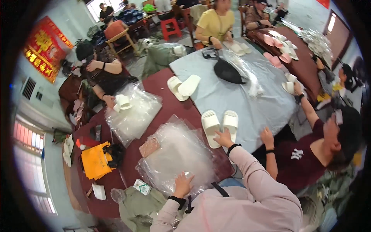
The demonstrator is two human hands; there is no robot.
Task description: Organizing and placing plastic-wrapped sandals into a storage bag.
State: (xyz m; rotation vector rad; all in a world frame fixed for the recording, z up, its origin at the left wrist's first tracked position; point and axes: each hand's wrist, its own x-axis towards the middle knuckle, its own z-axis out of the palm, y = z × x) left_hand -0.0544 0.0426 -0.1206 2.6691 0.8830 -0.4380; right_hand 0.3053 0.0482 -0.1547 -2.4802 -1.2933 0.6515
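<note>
My left hand [182, 185] lies with fingers apart on the near edge of a stack of clear plastic bags [179, 149]. My right hand [223, 138] reaches forward to a pair of white slide slippers, its spread fingers at their heel ends. The left slipper [211, 125] and the right slipper [230, 121] lie side by side, toes pointing away from me. Whether the fingers press on the soles or hover just over them is hard to make out. A phone in a pinkish case [149, 147] rests on the bag stack's left side.
Another white slipper pair [188, 86] and a black pouch [228, 71] lie farther off. A co-worker at left handles a second bag stack [135, 116]; a co-worker at right [305, 154] sits close to my right arm. An orange bag [96, 161] lies at left.
</note>
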